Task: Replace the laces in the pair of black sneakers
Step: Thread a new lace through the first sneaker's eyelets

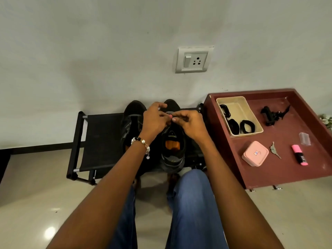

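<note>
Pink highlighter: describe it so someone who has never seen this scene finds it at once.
Start at the dark red wooden tray table right of the black shoe rack. Along its near edge lies the pink highlighter marker with a black band, furthest right. Its neighbour, the pink square lidded box, is wider and paler.

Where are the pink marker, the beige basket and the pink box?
pink marker (299,155), head view: middle of its body.
beige basket (230,99), head view: far rim.
pink box (255,153), head view: centre of the lid.

No legible text anywhere. Small red-and-blue label on the pink box (255,153), at four o'clock, too blurred to read; likewise the dark band on the pink highlighter (300,155).
</note>
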Demonstrator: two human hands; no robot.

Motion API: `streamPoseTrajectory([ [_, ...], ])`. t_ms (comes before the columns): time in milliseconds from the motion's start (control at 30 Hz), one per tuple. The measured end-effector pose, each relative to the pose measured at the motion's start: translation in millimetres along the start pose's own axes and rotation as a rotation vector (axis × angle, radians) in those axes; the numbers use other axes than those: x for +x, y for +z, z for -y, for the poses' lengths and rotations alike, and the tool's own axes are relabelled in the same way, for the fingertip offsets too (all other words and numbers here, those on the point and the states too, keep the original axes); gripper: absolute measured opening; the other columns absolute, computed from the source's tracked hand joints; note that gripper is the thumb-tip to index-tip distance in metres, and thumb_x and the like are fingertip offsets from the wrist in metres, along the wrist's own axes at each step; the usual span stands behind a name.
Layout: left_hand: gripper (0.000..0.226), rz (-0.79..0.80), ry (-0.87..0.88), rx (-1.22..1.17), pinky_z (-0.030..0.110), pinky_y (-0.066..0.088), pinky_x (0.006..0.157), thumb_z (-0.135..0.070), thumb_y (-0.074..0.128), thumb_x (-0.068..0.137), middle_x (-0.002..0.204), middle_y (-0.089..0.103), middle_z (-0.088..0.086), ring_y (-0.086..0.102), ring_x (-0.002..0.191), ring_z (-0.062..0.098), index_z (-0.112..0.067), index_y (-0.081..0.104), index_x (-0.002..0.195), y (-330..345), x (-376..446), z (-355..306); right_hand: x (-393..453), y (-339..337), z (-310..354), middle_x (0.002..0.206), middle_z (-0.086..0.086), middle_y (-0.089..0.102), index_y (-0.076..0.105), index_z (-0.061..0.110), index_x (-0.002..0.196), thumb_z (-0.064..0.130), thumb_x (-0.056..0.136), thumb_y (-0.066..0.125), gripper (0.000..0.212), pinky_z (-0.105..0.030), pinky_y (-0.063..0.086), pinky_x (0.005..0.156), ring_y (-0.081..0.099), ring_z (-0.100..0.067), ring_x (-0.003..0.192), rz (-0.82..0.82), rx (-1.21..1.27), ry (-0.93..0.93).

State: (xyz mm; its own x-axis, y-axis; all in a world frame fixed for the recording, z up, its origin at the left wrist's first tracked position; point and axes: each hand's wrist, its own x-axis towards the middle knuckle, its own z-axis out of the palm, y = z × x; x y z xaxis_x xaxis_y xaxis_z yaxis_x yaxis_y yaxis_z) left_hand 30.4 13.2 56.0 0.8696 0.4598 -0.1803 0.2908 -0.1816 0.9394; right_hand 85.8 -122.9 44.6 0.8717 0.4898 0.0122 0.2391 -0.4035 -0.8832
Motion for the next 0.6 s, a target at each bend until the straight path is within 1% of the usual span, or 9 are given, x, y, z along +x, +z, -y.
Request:
streamPoseTrajectory([
  [67,0.030,0.005,-0.027,-0.012,0.022,0.058,0.065,-0.005,0.070,0.086,0.084,0.071,0.009,0.071,0.074,0.017,-0.008,0.059,0.113,3,12,8,11,7,-13,0.091,0.001,0.075,0.075,0.008,0.104,0.004,0.084,0.072,0.021,-0.026,0.057,0.082,0.070,-0.003,0.085,-0.035,0.059,0.033],
  [133,0.024,-0.027,-0.035,-0.018,0.025,0.059,0.067,-0.009,0.072,0.085,0.083,0.072,0.009,0.071,0.072,0.018,-0.005,0.064,0.107,6,25,19,20,11,-24,0.083,0.004,0.074,0.077,0.010,0.099,0.007,0.084,0.073,0.016,-0.021,0.054,0.072,0.067,0.001,0.072,-0.112,0.065,0.050],
  [200,0.020,-0.103,-0.036,0.020,0.027,0.058,0.075,-0.015,0.074,0.084,0.086,0.073,0.006,0.070,0.075,0.015,-0.006,0.070,0.101,10,37,32,29,15,-34,0.085,0.001,0.075,0.078,0.010,0.096,0.011,0.084,0.074,0.013,-0.025,0.056,0.076,0.069,-0.003,0.076,-0.223,0.050,0.085],
  [267,0.024,-0.123,-0.031,0.101,0.021,0.054,0.082,-0.022,0.076,0.082,0.094,0.072,0.002,0.068,0.086,0.011,-0.010,0.073,0.103,15,45,42,39,17,-44,0.089,-0.002,0.075,0.078,0.009,0.096,0.013,0.085,0.074,0.013,-0.026,0.056,0.083,0.070,-0.009,0.084,-0.267,0.020,0.125],
  [367,0.046,-0.035,0.012,0.209,0.018,0.049,0.086,-0.033,0.081,0.076,0.109,0.070,0.001,0.064,0.101,0.010,-0.011,0.070,0.114,24,49,53,49,23,-52,0.094,-0.006,0.075,0.077,0.008,0.098,0.012,0.086,0.072,0.014,-0.022,0.052,0.085,0.069,-0.012,0.089,-0.215,-0.089,0.142],
  [433,0.055,-0.031,0.026,0.254,0.016,0.046,0.083,-0.039,0.083,0.071,0.116,0.067,0.001,0.062,0.105,0.010,-0.013,0.068,0.117,28,51,60,55,27,-55,0.096,-0.009,0.075,0.077,0.007,0.099,0.011,0.085,0.073,0.016,-0.018,0.049,0.082,0.067,-0.011,0.090,-0.196,-0.143,0.124],
  [500,0.057,-0.061,0.017,0.259,0.020,0.049,0.084,-0.040,0.084,0.069,0.120,0.064,0.002,0.060,0.106,0.012,-0.017,0.067,0.118,30,52,65,60,31,-57,0.096,-0.010,0.074,0.077,0.005,0.100,0.010,0.083,0.074,0.017,-0.017,0.049,0.081,0.066,-0.012,0.088,-0.197,-0.160,0.124],
  [567,0.054,-0.089,0.019,0.275,0.025,0.051,0.087,-0.036,0.082,0.071,0.120,0.062,0.002,0.061,0.105,0.014,-0.018,0.067,0.120,31,52,68,65,33,-58,0.093,-0.009,0.075,0.077,0.005,0.097,0.009,0.082,0.075,0.016,-0.021,0.052,0.083,0.067,-0.012,0.085,-0.201,-0.167,0.135],
  [600,0.052,-0.102,0.026,0.283,0.025,0.051,0.086,-0.034,0.080,0.073,0.118,0.061,0.001,0.061,0.103,0.014,-0.017,0.067,0.121,32,51,68,68,34,-59,0.091,-0.008,0.075,0.077,0.006,0.095,0.010,0.082,0.076,0.014,-0.023,0.054,0.083,0.068,-0.013,0.084,-0.200,-0.180,0.142],
])
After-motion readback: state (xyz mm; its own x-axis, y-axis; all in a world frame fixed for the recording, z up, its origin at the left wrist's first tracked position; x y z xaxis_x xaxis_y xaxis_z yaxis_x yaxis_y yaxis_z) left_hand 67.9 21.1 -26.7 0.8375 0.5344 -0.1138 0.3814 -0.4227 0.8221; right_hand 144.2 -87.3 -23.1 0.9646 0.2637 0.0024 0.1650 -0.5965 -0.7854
